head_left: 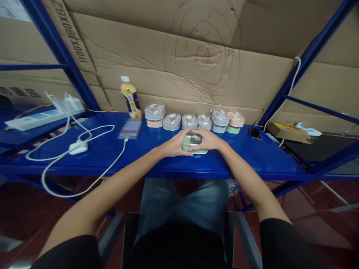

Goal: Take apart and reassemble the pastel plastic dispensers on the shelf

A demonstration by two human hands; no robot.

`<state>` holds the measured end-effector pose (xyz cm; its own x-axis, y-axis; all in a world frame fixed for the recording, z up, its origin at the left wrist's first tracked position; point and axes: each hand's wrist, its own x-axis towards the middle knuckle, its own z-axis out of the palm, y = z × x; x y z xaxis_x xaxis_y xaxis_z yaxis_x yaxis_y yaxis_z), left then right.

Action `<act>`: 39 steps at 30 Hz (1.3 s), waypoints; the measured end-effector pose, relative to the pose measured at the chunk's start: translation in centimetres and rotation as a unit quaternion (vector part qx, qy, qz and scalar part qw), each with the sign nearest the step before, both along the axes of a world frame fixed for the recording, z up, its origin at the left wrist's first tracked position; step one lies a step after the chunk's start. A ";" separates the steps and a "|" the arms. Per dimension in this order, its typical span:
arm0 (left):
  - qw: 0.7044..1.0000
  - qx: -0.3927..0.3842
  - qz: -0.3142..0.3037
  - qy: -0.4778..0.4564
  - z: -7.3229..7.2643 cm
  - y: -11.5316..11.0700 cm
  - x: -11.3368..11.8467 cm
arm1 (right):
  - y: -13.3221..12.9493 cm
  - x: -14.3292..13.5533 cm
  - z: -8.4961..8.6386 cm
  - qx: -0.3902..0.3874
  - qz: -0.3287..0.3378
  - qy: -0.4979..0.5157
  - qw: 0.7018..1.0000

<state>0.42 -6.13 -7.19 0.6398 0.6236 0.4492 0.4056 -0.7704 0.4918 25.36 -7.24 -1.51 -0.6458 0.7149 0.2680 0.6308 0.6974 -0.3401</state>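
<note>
A small green lidded container (192,140) sits near the front edge of the blue table, with both hands around it. My left hand (176,144) grips its left side, and my right hand (209,139) closes on its right side, thumbs toward the front. The container's lid looks shiny and carries a pale mark on top. Behind my hands stands a row of similar containers: grey ones (172,121), a grey-topped one with a pink base (155,115), and a pink-topped one with a green base (236,121). My fingers hide the container's back and sides.
A yellow drink bottle (131,98) stands at the back left beside a blurred-out phone-like object (130,129) on a white cable. A white charger (78,147) and a power strip (46,115) lie farther left. On the right are a phone (255,133) and an open cardboard box (288,132).
</note>
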 end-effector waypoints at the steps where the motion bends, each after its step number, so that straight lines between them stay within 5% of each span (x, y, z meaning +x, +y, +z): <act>1: 1.000 -0.005 0.002 -0.002 0.0 0.0 0.1 | -0.1 0.0 0.0 -0.002 -0.002 -0.006 1.000; 11: 1.000 -0.001 0.017 -0.010 0.3 0.1 -0.5 | 0.9 0.4 -1.0 0.003 0.020 0.059 0.998; 16: 0.987 0.068 0.127 -0.064 2.0 0.5 -0.2 | 2.8 3.1 0.0 0.117 -0.101 0.270 0.950; 21: 0.934 0.035 0.341 -0.098 5.9 3.0 5.4 | 4.5 5.7 0.8 0.199 -0.243 0.420 0.851; 25: 0.904 -0.018 0.425 -0.038 8.0 5.6 12.3 | 5.3 6.6 0.2 0.202 -0.271 0.419 0.843; 30: 0.872 -0.041 0.489 0.000 7.9 7.3 18.3 | 5.4 6.8 -0.1 0.208 -0.298 0.388 0.847; 35: 0.875 -0.032 0.482 0.019 7.8 7.0 20.0 | 5.3 6.4 -0.1 0.203 -0.285 0.394 0.850; 39: 0.891 -0.008 0.454 0.010 8.3 7.1 17.2 | 5.0 6.2 -0.1 0.203 -0.283 0.396 0.850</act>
<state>17.66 0.93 1.14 -0.1236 0.8944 0.4297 0.8671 -0.1132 0.4851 31.59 -2.21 -1.56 0.2677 0.5962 0.7569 0.5897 0.5199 -0.6180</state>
